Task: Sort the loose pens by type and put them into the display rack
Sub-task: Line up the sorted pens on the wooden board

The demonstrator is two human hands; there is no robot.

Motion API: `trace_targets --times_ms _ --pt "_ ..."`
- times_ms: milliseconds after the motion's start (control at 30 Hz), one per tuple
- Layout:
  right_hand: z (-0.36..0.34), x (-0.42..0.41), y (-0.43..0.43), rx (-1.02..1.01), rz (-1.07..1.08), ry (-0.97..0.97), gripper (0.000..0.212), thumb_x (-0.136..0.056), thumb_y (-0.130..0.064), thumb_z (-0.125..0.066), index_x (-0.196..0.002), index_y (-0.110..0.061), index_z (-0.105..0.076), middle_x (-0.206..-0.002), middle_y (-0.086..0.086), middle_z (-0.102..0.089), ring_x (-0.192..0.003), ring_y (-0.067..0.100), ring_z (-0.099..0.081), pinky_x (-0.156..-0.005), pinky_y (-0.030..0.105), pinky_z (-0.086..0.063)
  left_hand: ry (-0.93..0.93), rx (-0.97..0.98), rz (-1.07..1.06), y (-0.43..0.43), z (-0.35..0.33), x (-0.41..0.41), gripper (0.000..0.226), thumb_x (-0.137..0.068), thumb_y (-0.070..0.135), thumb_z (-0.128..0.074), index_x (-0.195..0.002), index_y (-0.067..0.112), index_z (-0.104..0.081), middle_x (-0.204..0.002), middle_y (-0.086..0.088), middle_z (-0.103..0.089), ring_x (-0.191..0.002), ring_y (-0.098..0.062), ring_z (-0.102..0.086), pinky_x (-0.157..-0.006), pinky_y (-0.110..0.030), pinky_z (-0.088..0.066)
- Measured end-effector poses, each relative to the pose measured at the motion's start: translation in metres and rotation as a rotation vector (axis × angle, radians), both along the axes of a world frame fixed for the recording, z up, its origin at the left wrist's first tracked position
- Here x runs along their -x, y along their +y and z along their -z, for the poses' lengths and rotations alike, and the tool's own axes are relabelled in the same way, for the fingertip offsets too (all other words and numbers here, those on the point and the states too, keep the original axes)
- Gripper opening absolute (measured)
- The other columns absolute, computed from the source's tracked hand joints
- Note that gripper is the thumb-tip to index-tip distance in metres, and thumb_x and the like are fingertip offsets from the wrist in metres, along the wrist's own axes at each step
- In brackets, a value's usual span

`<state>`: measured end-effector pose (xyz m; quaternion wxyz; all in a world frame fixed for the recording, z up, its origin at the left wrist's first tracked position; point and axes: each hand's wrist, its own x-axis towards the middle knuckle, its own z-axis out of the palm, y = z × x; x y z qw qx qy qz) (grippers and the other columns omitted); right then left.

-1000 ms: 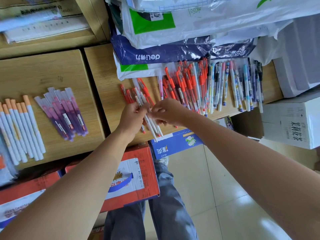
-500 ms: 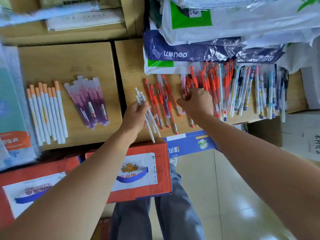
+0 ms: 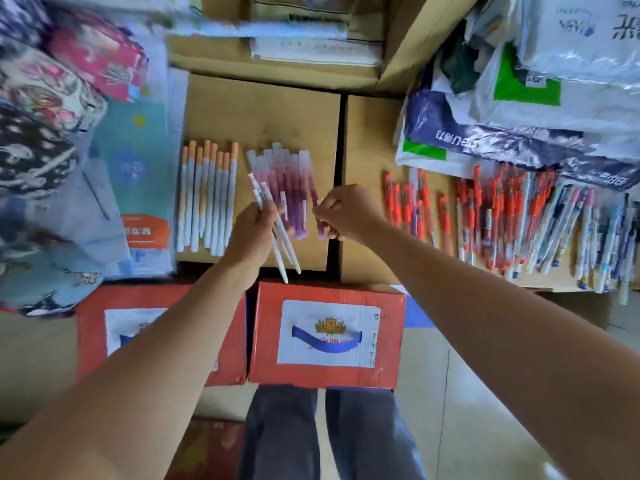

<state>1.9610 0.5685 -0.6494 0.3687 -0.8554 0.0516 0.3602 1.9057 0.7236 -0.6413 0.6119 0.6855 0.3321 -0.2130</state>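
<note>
My left hand (image 3: 251,233) is shut on a few white pens (image 3: 282,244) that stick out above and below the fist, over the front of the left wooden board (image 3: 263,112). On that board lie a row of orange-capped white pens (image 3: 207,199) and a bunch of purple pens (image 3: 291,188). My right hand (image 3: 349,211) is curled shut beside the rightmost purple pen, and I see nothing clearly in it. Red pens (image 3: 485,209) and patterned pens (image 3: 588,233) are spread on the right board (image 3: 363,133).
Two red cartons (image 3: 325,296) (image 3: 97,299) stand below the boards' front edge, against my legs. Stacked plastic bags (image 3: 519,98) cover the back right. Packs of printed stationery (image 3: 131,150) pile up on the left. Tiled floor shows at the lower right.
My view and both hands have swung left, from the red pens to the purple bunch. The left hand still holds the white pens. The right hand has left the red pens.
</note>
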Motion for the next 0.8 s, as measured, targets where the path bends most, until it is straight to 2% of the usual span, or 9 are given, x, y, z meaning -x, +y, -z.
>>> trace_targets --times_ms 67,200,233,367,467,600,700,733,800 --pt "0.013 0.003 0.011 0.078 -0.011 -0.023 0.028 -0.082 -0.013 -0.061 -0.054 -0.015 -0.064 -0.063 0.012 -0.07 -0.06 0.024 -0.068 -0.062 0.042 -0.059 0.016 -0.001 0.004 0.017 0.006 0.005 0.027 -0.103 0.03 -0.036 -0.105 0.009 -0.054 -0.078 0.004 -0.056 -0.071 -0.012 -0.057 -0.053 -0.012 -0.04" --pt "0.029 0.007 0.019 0.169 0.026 -0.062 0.014 -0.079 -0.012 -0.063 -0.066 -0.009 -0.067 -0.071 0.011 -0.071 -0.067 0.026 -0.069 -0.064 0.044 -0.058 0.03 0.133 -0.048 0.034 0.013 0.009 0.023 -0.103 0.027 -0.037 -0.102 0.014 -0.056 -0.091 0.006 -0.059 -0.094 -0.022 -0.058 -0.076 -0.027 -0.045" --pt "0.03 0.007 0.021 0.18 0.03 -0.077 0.012 -0.08 -0.013 -0.062 -0.068 -0.011 -0.066 -0.074 0.01 -0.071 -0.069 0.026 -0.069 -0.064 0.041 -0.058 0.03 0.143 -0.05 0.037 0.014 0.009 0.022 -0.103 0.026 -0.036 -0.101 0.014 -0.054 -0.092 0.007 -0.059 -0.095 -0.021 -0.058 -0.076 -0.027 -0.045" --pt "0.03 0.006 0.022 0.182 0.053 -0.113 0.008 -0.082 -0.013 -0.065 -0.082 -0.016 -0.058 -0.085 0.009 -0.071 -0.071 0.025 -0.068 -0.062 0.032 -0.054 0.026 0.16 -0.064 0.046 0.014 0.008 0.024 -0.103 0.027 -0.037 -0.094 0.014 -0.055 -0.084 0.001 -0.058 -0.079 -0.015 -0.061 -0.056 -0.015 -0.043" --pt "0.03 0.004 0.02 0.198 -0.032 -0.073 0.01 -0.083 -0.019 -0.068 -0.087 -0.017 -0.059 -0.085 0.005 -0.069 -0.071 0.021 -0.068 -0.065 0.037 -0.057 0.034 0.138 -0.044 0.051 0.016 0.006 0.025 -0.103 0.028 -0.037 -0.09 0.021 -0.056 -0.088 -0.005 -0.062 -0.087 -0.022 -0.064 -0.06 -0.02 -0.042" --pt "0.019 0.0 0.023 0.149 0.034 -0.256 0.012 -0.088 -0.025 -0.064 -0.092 -0.015 -0.062 -0.079 -0.002 -0.063 -0.065 0.008 -0.058 -0.06 0.023 -0.049 0.059 0.192 -0.074 0.052 0.016 0.0 0.024 -0.103 0.029 -0.037 -0.092 0.019 -0.056 -0.086 0.0 -0.064 -0.088 -0.018 -0.065 -0.069 -0.024 -0.05" --pt "0.004 0.0 0.033 -0.086 0.028 -0.082 0.016 -0.09 -0.03 -0.064 -0.094 -0.015 -0.066 -0.085 0.0 -0.069 -0.07 0.012 -0.063 -0.062 0.024 -0.052 0.075 0.232 -0.161 0.049 0.015 -0.008 0.024 -0.103 0.028 -0.04 -0.089 0.018 -0.057 -0.087 0.001 -0.063 -0.094 -0.02 -0.063 -0.087 -0.04 -0.049" --pt "0.0 0.001 0.037 -0.16 0.0 0.012 0.018 -0.091 -0.03 -0.063 -0.098 -0.014 -0.067 -0.088 0.002 -0.071 -0.071 0.012 -0.066 -0.061 0.023 -0.053 0.069 0.252 -0.193 0.047 0.014 -0.011 0.024 -0.103 0.027 -0.04 -0.088 0.017 -0.056 -0.087 0.0 -0.063 -0.091 -0.019 -0.062 -0.088 -0.042 -0.049" --pt "-0.006 0.001 0.043 -0.244 -0.091 0.146 0.024 -0.094 -0.028 -0.059 -0.108 -0.01 -0.067 -0.094 0.005 -0.072 -0.078 0.013 -0.068 -0.063 0.023 -0.055 0.046 0.288 -0.234 0.041 0.007 -0.018 0.024 -0.103 0.024 -0.039 -0.087 0.015 -0.055 -0.083 -0.003 -0.06 -0.078 -0.017 -0.06 -0.076 -0.038 -0.051"
